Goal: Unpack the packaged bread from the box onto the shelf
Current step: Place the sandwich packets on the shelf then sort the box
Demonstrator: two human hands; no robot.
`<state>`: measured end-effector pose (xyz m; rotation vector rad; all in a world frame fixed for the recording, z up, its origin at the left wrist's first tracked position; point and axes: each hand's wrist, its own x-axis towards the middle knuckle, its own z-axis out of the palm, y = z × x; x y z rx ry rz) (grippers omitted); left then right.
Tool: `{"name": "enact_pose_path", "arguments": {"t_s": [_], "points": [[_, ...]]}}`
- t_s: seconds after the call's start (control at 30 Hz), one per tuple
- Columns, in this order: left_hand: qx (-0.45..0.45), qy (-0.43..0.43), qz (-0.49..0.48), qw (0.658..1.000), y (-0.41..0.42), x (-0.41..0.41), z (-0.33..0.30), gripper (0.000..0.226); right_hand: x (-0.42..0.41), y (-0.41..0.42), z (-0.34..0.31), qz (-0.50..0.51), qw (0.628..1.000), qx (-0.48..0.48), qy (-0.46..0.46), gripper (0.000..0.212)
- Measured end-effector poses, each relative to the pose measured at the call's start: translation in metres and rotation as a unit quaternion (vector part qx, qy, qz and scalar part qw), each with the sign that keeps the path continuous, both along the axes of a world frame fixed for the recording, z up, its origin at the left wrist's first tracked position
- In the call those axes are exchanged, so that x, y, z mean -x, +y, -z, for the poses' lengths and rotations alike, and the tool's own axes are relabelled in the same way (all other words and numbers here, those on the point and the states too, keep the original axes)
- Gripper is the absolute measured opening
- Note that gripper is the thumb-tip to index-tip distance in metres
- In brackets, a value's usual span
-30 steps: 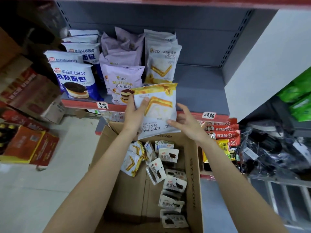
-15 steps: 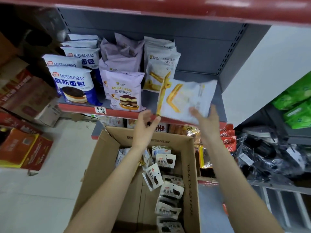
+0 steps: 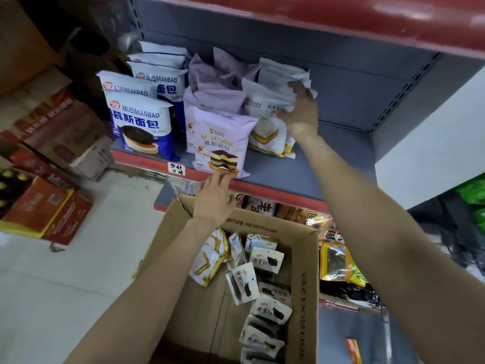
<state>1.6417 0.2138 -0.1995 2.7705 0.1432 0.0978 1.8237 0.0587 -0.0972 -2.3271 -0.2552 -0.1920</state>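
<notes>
My right hand (image 3: 299, 114) reaches up to the grey shelf (image 3: 330, 164) and grips the top of a white-and-yellow bread package (image 3: 267, 132) standing upright in the right-hand row. My left hand (image 3: 214, 198) is open at the shelf's red front edge, its fingertips at the bottom of a purple mousse bread bag (image 3: 217, 140). Below, the open cardboard box (image 3: 301, 232) holds another white-and-yellow bread package (image 3: 210, 258) and several small white packets of dark bread (image 3: 267, 261).
Blue-and-white bread bags (image 3: 139, 124) fill the shelf's left end. The shelf is bare to the right of my right hand. A red shelf (image 3: 341, 19) hangs overhead. Cartons (image 3: 42, 208) stand on the floor at left; snack bags (image 3: 338, 261) crowd the lower shelf.
My right hand has carried the white-and-yellow package up and left, standing it in the row on the shelf. My left hand let go and dropped to the shelf edge.
</notes>
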Motion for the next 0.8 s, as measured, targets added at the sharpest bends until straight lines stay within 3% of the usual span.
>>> {"name": "enact_pose_path", "arguments": {"t_s": [0.07,0.13,0.33,0.6,0.8], "points": [[0.003,0.005,0.001,1.000,0.000,-0.001,-0.002,0.048,0.010,-0.004,0.012,0.057,0.993,-0.104,-0.008,0.073],[0.004,0.013,0.001,1.000,0.000,-0.002,-0.004,0.049,0.023,-0.014,0.030,0.077,0.987,-0.142,0.010,0.082],[0.013,0.029,0.007,0.999,0.004,-0.002,-0.009,0.049,0.057,-0.038,0.079,0.024,0.973,-0.222,0.059,0.073],[0.003,0.039,0.013,0.999,0.003,-0.003,-0.009,0.051,0.022,-0.022,0.067,0.041,0.998,-0.049,-0.005,0.053],[0.008,0.026,0.017,0.999,0.004,-0.004,-0.008,0.049,-0.010,-0.011,0.069,0.002,0.999,0.044,-0.024,0.064]]}}
